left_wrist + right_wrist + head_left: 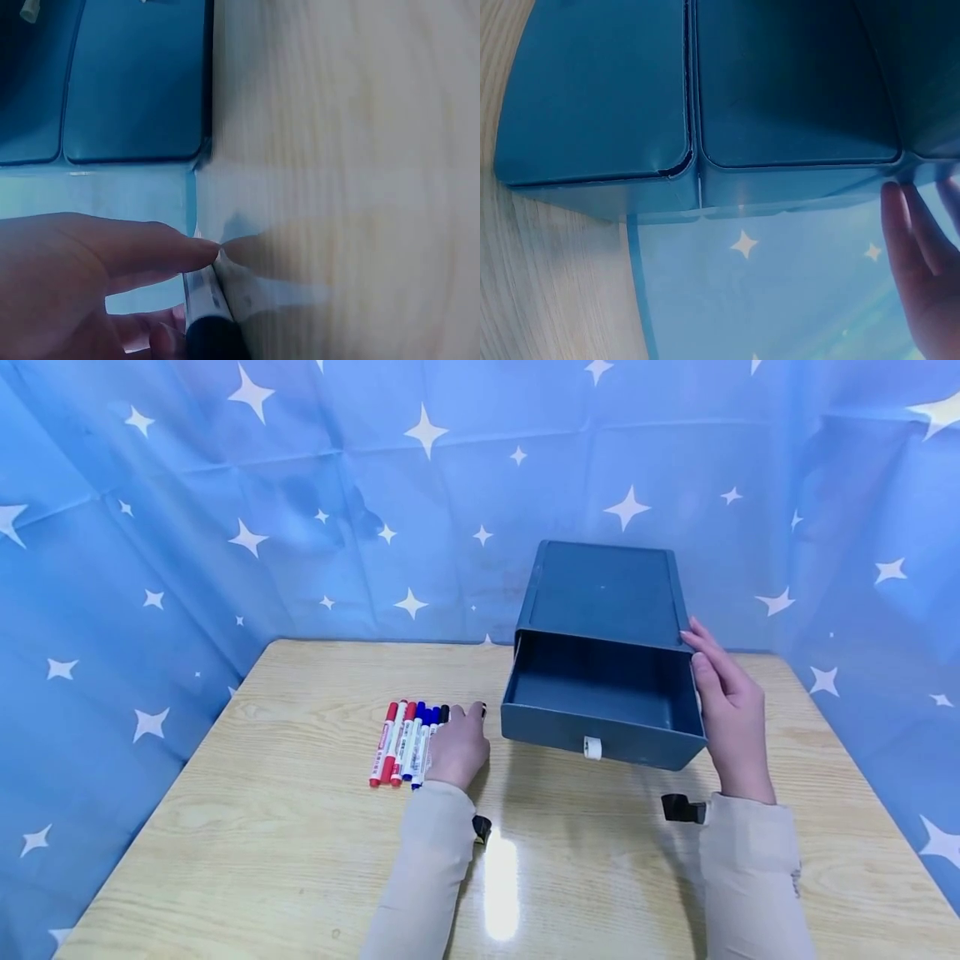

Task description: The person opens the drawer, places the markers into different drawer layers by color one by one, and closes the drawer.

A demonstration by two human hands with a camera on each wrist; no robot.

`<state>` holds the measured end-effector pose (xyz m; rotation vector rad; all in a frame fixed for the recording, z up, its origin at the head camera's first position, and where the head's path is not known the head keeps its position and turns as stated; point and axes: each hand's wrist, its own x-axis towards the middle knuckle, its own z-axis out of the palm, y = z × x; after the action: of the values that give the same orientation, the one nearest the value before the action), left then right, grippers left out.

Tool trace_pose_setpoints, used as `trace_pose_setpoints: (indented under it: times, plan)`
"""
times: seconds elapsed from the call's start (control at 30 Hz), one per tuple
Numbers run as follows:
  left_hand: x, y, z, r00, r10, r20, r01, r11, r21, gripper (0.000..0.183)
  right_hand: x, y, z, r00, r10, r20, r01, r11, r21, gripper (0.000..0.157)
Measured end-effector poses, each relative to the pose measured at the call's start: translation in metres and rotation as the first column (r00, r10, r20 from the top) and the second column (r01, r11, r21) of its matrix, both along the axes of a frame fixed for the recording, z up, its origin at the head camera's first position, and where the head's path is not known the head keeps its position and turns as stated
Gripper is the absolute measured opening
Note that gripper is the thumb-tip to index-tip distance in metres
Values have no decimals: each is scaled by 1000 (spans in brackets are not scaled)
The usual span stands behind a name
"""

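My left hand [459,747] is over the right end of a row of markers [405,743]. In the left wrist view its thumb and fingers pinch a white marker with a black cap [214,337], close against the tabletop. Beside it stands a dark blue drawer box [607,589], its drawer [600,727] pulled out toward me, with a bare floor and a white tab [592,747] on the front. My right hand [735,710] rests against the box's right side near the front top edge. Its extended fingers [904,232] touch the wall in the right wrist view.
The markers have red, blue and black caps and lie side by side, left of the drawer box. Under everything is a light wood table [285,827]. A blue curtain with white stars [337,485] hangs behind it and at both sides.
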<state>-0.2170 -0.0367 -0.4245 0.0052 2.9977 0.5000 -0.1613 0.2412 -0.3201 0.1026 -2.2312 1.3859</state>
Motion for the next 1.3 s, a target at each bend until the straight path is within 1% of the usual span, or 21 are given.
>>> trace_pose_setpoints:
  times: [0.1,0.27,0.5,0.67,0.77,0.87,0.93,1.03,1.1,1.17,1.3]
  plan:
    - [-2,2,-1,1000,-7,22,7,1000,-10,54,0,0,1,1000,-4,-2,4,1000,1,33]
    - [-3,3,-2,998,-14,55,15,1000,-23,54,0,-1,1,1000,-3,1,3,1000,0,33]
    - [-1,5,1,994,-20,111,18,1000,19,58,0,1,-1,1000,-8,7,7,1000,9,33]
    - [0,4,2,994,-36,108,35,999,16,54,1,0,-2,1000,-6,11,5,1000,12,33]
    - [-1,2,2,994,-52,98,51,999,7,55,0,0,-2,1000,-4,7,4,1000,9,33]
    - [-3,-4,2,994,-71,88,67,997,46,55,-1,0,-1,1000,-2,5,2,1000,5,33]
    - [-5,-8,2,992,-80,96,71,992,101,53,-1,0,-1,1000,0,4,0,1000,1,33]
    - [-6,-15,4,989,-88,119,63,977,203,49,-2,0,-1,1000,1,6,-1,1000,1,33]
    - [-6,-18,5,987,-94,131,61,969,239,47,-2,0,-2,1000,0,5,0,1000,4,33]
    - [-5,-20,8,986,-106,130,71,965,251,46,-3,1,-3,1000,-3,5,3,1000,11,33]
    - [-4,-22,15,985,-134,109,106,967,230,47,-5,5,-7,1000,-10,4,10,1000,21,33]
